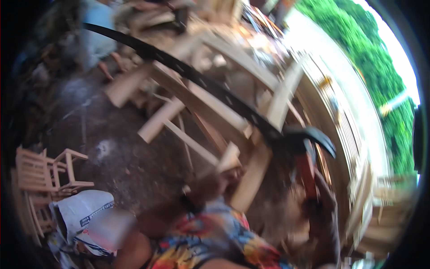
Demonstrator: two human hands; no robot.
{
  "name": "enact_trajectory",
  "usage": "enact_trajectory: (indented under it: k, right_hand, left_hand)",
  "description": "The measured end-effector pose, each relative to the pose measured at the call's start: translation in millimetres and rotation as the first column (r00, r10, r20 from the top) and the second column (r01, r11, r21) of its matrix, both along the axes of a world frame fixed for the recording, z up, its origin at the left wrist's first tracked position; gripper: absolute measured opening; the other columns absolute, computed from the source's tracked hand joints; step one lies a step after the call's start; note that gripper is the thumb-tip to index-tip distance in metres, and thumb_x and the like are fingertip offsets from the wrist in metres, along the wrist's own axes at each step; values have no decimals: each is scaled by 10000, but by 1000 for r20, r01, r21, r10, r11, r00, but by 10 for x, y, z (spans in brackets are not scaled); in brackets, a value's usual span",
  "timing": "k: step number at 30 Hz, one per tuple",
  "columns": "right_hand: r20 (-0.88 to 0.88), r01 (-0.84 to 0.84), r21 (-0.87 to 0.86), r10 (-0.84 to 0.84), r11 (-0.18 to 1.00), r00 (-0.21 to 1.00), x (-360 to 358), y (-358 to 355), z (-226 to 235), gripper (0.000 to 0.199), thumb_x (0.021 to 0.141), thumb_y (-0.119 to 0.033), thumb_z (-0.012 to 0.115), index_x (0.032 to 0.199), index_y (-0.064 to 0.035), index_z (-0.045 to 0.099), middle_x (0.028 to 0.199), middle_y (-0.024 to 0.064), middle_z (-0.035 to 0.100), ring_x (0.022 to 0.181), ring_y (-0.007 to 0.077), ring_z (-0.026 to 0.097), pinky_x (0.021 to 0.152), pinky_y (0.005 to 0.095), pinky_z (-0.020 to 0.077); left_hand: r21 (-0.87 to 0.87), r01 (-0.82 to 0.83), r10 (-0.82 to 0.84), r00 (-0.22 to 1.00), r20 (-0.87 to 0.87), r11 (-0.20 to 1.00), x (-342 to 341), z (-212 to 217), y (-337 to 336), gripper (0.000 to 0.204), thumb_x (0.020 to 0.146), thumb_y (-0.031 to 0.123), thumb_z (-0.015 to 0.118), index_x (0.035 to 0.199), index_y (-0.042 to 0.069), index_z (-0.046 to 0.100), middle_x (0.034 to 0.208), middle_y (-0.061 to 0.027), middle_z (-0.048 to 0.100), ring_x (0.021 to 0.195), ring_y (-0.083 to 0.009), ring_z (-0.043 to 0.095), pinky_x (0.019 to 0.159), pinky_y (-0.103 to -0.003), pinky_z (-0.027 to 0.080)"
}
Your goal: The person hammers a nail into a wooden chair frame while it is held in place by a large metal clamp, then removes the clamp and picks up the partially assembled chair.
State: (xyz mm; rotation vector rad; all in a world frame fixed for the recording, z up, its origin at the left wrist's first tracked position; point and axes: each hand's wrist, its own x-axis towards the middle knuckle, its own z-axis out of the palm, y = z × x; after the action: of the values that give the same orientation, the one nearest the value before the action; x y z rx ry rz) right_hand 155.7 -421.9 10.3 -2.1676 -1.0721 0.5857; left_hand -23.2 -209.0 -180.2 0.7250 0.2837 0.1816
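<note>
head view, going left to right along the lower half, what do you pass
small wooden chair → white printed sack → left hand gripping a pale wood piece → right hand on the red saw handle → stacked wooden frames

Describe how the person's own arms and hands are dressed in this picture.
Both hands are bare, with no gloves: the left hand and the right hand. A dark band circles the left wrist. A short-sleeved shirt with a bright orange, blue and yellow pattern covers the shoulders; the forearms are uncovered. Motion blur hides finer detail.
</note>
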Motion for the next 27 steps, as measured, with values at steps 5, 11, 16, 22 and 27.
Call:
enact_trajectory:
  k: [5,11,16,22,27]
  right_hand:
    - [-703,53,426,293,903,648,301,57,-183,638,932,19,592,1549,-22,432,1340,185,646,738,164,632,569,235,457]
    - [-962,198,202,157,959,222,349,398,-182,559,1052,-181,526,1581,-54,401,1307,38,631,763,76,568,560,209,391]
    - [-950,152,159,109,976,291,387,498,-290,552,1086,-340,477,1573,-84,432,1094,-17,650,599,41,469,532,232,357]
    - [-466,-235,286,349,929,813,60,798,-153,546,1081,-325,480,1568,-84,438,837,-22,608,553,53,430,509,240,327]
    - [-591,-106,308,277,946,758,-229,976,-345,553,1079,-330,457,1573,-84,427,773,0,579,517,86,438,502,274,374]
  left_hand:
    - [220,-314,377,851,-365,924,-557,-1247,22,268,1040,237,498,1005,46,682,863,-61,655,687,-131,538,618,-283,442]
    - [-181,-391,223,784,-580,902,-1945,-1478,-300,315,888,-129,465,1145,-49,630,1132,-171,666,1050,-258,645,960,-386,543]
    - [-197,-551,443,798,-407,811,-2103,-717,112,270,954,-92,546,1211,-65,625,1255,-202,668,1187,-251,653,1024,-337,551]
    - [-278,-725,680,688,-252,630,-2324,-134,924,204,972,42,641,1148,-61,648,1202,-208,694,1054,-245,722,908,-336,619]
    - [-140,-600,608,794,17,788,-2397,639,1666,233,947,84,705,1157,-12,680,1073,-169,727,977,-244,742,825,-334,643]
